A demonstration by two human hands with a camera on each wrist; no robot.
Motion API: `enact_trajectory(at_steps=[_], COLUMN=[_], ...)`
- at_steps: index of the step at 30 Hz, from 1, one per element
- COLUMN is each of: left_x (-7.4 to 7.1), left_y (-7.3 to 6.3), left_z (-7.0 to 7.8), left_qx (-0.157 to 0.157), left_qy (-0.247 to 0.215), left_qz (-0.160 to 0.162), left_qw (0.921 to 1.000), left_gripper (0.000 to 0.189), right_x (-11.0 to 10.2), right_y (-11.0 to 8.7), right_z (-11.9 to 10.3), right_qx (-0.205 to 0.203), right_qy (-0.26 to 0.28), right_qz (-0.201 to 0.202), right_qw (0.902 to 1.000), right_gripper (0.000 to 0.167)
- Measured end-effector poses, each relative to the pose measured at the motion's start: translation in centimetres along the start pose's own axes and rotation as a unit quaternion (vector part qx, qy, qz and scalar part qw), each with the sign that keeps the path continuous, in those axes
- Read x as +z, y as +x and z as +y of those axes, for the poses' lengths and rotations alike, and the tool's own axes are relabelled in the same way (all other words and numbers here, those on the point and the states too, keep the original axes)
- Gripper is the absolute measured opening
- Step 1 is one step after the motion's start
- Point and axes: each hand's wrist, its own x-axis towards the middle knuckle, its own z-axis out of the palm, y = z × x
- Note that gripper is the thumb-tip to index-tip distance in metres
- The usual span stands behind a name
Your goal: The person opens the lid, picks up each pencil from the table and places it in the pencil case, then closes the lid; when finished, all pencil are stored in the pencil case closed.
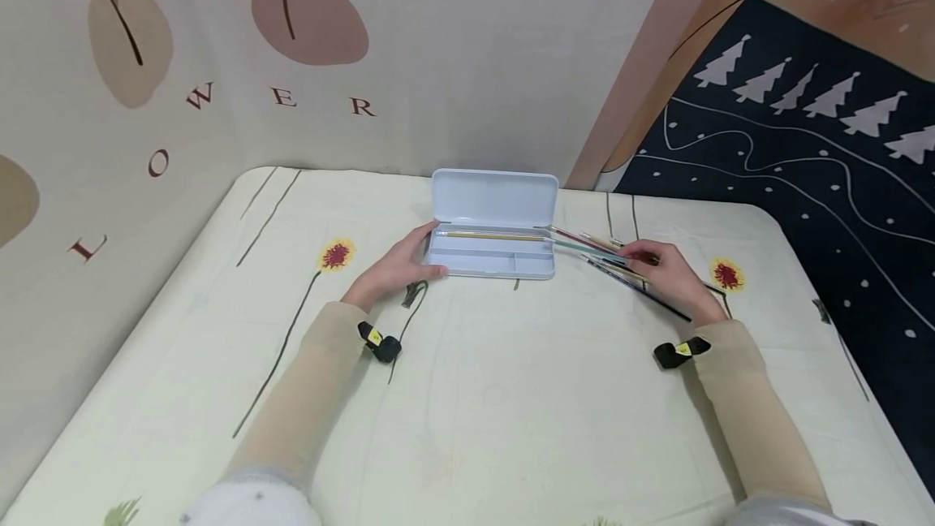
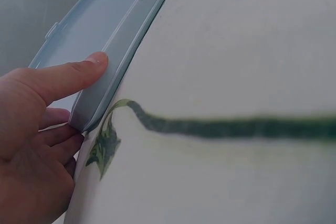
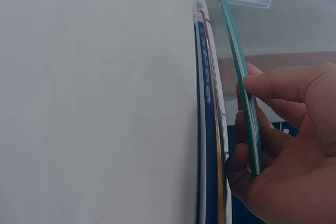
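"One green pencil [image 3: 238,59] in hand. Where exactly?"

"Right of the pencil case [image 1: 535,265], slanting; one end reaches the case's right end. Touching there or not, cannot tell. Right hand [image 1: 670,268] pinches it with the thumb; the end away from the case lies against the curled fingers."

"Other side?"

"Left hand [image 1: 398,262] holds the case's left end, thumb along the near wall, fingers at the corner. Lid [image 1: 494,197] stands up at the case's far side."

"How will the pencil handle?"

"Light, I'd judge. Stiff, slim, smooth barrel: apt to roll or swivel. Core may crack if dropped on the bench [image 1: 497,396]. Good hold is where the thumb sits, tail backed by the fingers; leaves the case-side length free for steering."

"And the case?"

"Looks like thin plastic. Light, probably skids on the cloth if bumped. Take it low by the end wall; the lid would likely flop. Yellow pencil [image 1: 497,235] lies lengthwise in the case's far side. Dark blue pencil [image 3: 209,135] lies right of the case; same sort of handling, I'd expect."
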Motion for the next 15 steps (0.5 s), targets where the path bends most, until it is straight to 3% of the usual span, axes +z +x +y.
enact_trajectory(at_steps=[8, 15], left_x=[-0.1, -0.1], left_y=[-0.1, -0.1], left_z=[0.1, 0.0], left_qx=[0.011, 0.002], left_qy=[0.001, -0.005], left_qz=[-0.002, -0.003], left_qw=[0.9999, 1.0000], left_gripper=[0.090, 0.090], right_x=[1.3, 2.6], right_y=[1.1, 2.2], right_z=[-1.2, -2.0], right_qx=[-0.016, -0.020], right_qy=[0.027, 0.036], right_qz=[-0.009, -0.014], right_qw=[0.9995, 0.9990], right_gripper=[0.022, 0.021])
